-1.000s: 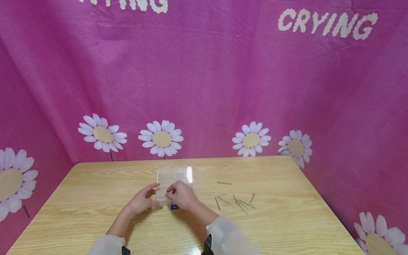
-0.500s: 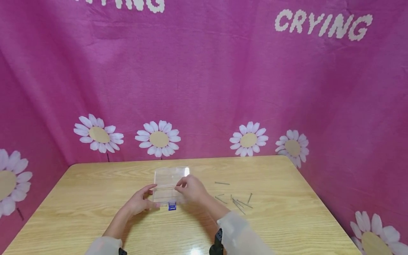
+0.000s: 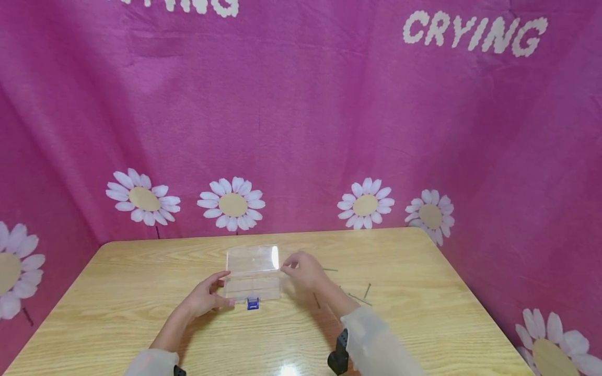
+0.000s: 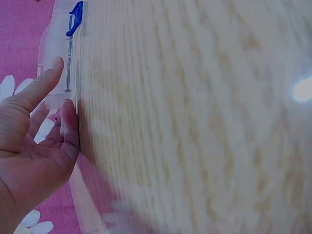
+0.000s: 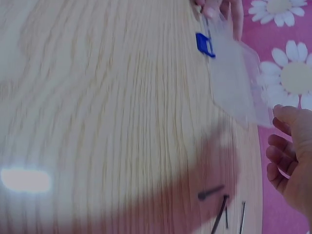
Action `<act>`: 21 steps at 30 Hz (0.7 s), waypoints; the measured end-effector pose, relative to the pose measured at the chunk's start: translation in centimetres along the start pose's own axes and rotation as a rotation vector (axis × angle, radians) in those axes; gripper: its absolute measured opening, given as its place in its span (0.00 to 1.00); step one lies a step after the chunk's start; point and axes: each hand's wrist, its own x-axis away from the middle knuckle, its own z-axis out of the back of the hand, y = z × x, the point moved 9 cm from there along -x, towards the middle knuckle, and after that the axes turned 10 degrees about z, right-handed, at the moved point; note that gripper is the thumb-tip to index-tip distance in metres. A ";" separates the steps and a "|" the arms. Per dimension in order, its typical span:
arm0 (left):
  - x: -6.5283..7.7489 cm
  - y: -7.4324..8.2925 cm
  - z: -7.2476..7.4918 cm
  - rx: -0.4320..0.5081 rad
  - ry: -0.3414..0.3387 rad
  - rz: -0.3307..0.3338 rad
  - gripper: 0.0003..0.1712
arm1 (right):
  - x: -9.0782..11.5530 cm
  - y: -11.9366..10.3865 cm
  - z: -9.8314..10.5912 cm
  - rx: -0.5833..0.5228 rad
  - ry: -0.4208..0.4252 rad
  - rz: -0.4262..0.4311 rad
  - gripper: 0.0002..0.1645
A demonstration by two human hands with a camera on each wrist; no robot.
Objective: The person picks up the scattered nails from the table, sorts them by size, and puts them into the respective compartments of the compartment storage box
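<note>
Head view: the left hand grips the open box on the bench; the right hand curls beside its lid, hold unclear. Filling seems underway; the next move likely calls for nails.

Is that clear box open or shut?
Open: the clear box has its lid turned back on the far side, and the blue latch sits at the front, away from the lid.
</note>
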 end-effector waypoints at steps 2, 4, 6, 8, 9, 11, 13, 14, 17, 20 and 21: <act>0.0 0.0 0.1 -0.005 0.002 0.005 0.47 | 0.2 0.6 0.6 0.007 0.008 -0.005 0.11; -0.1 0.0 0.1 -0.001 0.001 0.007 0.47 | 0.5 1.3 1.2 0.008 0.025 -0.025 0.11; -0.1 -0.1 0.1 0.003 0.003 0.008 0.47 | 0.9 2.0 1.8 -0.002 0.043 -0.050 0.10; 0.0 -0.1 0.1 0.004 0.001 0.008 0.48 | 1.3 2.8 2.3 -0.017 0.060 -0.081 0.09; 0.0 -0.2 0.1 0.010 0.003 0.013 0.48 | 1.5 3.1 2.6 -0.019 0.070 -0.088 0.08; 0.1 -0.3 0.1 0.004 0.007 0.018 0.48 | 1.8 3.8 3.1 -0.021 0.084 -0.098 0.08; 0.1 -0.2 0.1 0.003 0.007 0.015 0.48 | 2.1 4.5 3.7 -0.007 0.096 -0.098 0.08; 0.1 -0.2 0.2 0.001 0.008 0.012 0.48 | 2.2 4.9 3.9 0.006 0.102 -0.097 0.08; 0.1 0.0 0.2 0.004 0.001 -0.002 0.47 | 2.8 6.4 4.5 0.008 0.110 -0.133 0.08; 0.0 0.1 0.1 0.008 -0.001 -0.009 0.48 | 3.4 8.0 4.9 -0.024 0.122 -0.189 0.07; 0.0 0.1 0.1 0.012 -0.008 -0.018 0.48 | 3.6 8.5 4.9 -0.040 0.127 -0.208 0.07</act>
